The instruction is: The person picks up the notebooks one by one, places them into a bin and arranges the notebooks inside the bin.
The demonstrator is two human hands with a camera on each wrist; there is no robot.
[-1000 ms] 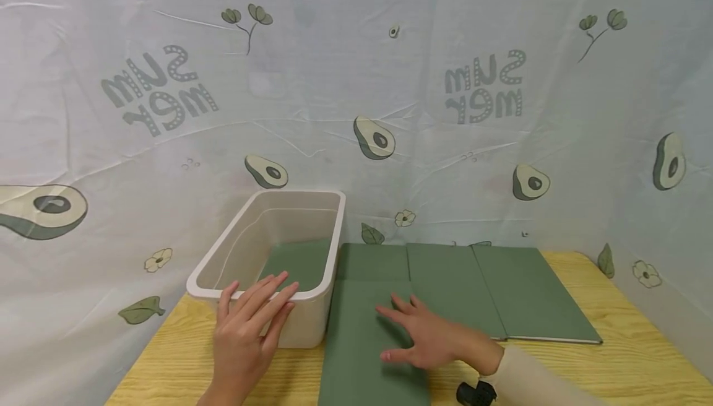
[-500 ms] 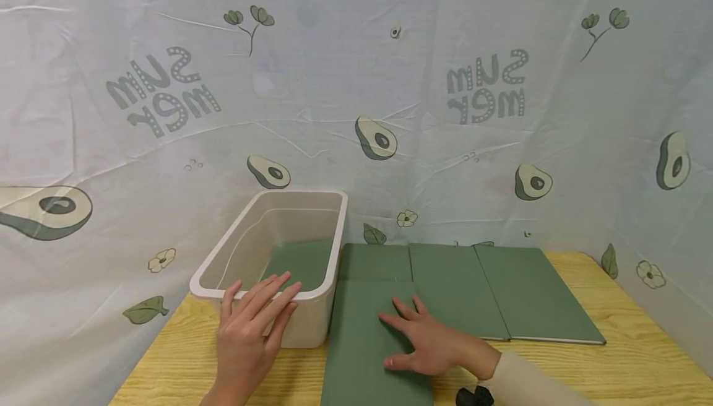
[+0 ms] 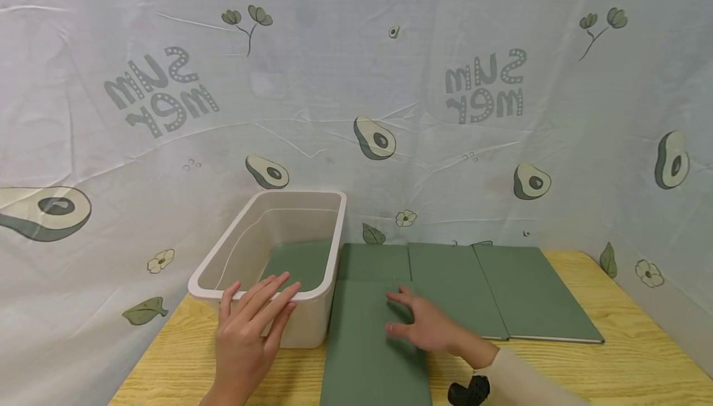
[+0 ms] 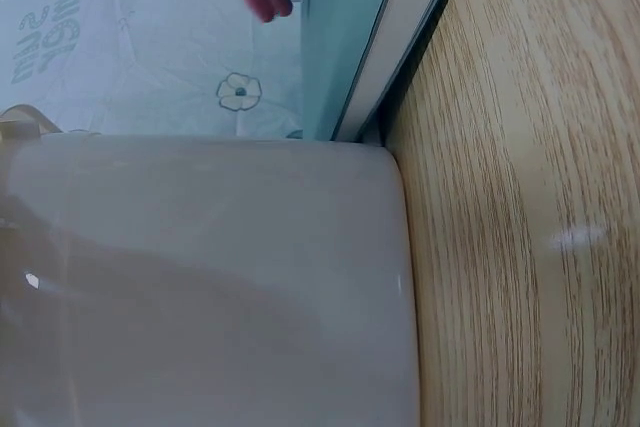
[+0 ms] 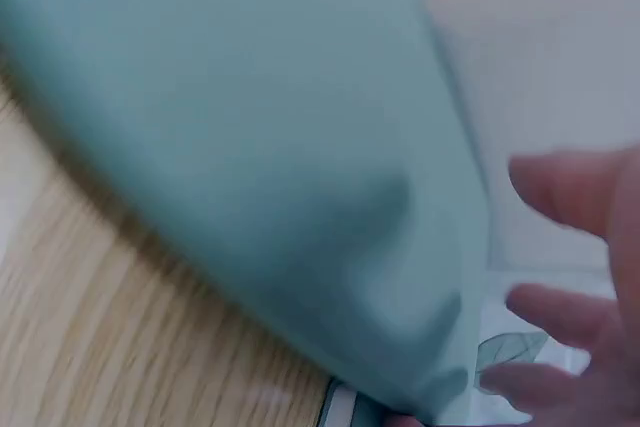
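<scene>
My left hand (image 3: 249,338) rests with its long, fairly straight fingers over the front rim of a beige plastic bin (image 3: 306,322). Inside the bin lies a green book (image 3: 301,260), partly hidden by the fingertips. Right of the bin, a green hardcover book (image 3: 367,356) lies with its near end cut off by the head view's bottom edge. Over its right side hovers my right hand (image 3: 431,325), thumb and fingers spread, holding nothing. Its shadow falls on the cover, and the right wrist view shows a gap between the fingers (image 5: 560,312) and that cover (image 5: 300,127).
More green books lie at the back: one (image 3: 373,262) partly under the near book, one (image 3: 453,282) beside it, and one (image 3: 535,294) farther right. All are on a wood-grain table (image 3: 607,307). A pale curtain (image 3: 423,164) with avocado prints hangs close behind.
My right hand first lowers toward the near book, then lifts and draws its fingers closer together, shifting slightly away from me. My left hand stays at the bin rim.
</scene>
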